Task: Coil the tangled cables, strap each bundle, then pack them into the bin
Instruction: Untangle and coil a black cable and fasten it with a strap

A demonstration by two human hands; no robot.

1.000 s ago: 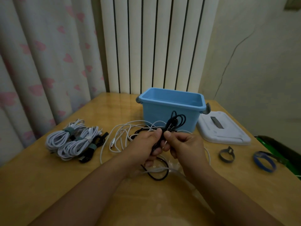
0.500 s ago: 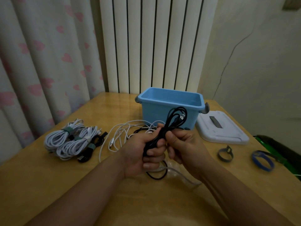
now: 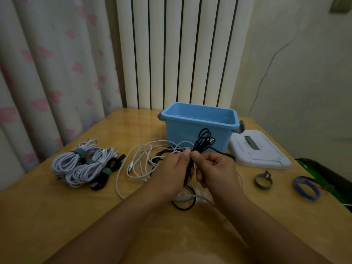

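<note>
Your left hand (image 3: pixel 172 173) and right hand (image 3: pixel 215 171) both grip the black cable (image 3: pixel 203 142), fingers curled round its gathered middle above the tabletop (image 3: pixel 57 216). Its loops stick up past your fingertips, before the blue bin (image 3: pixel 198 119); one loop hangs below. Loose white cable (image 3: pixel 141 161) lies left of your hands.

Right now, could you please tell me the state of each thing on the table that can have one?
blue bin: open, upright, no cables visible inside
white lid: off, flat beside the bin
black cable: coiled, unstrapped, gripped by left hand and right hand
loose white cable: uncoiled
white bundles: coiled, strapped
grey strap: looped, unused
blue strap: looped, unused
</note>
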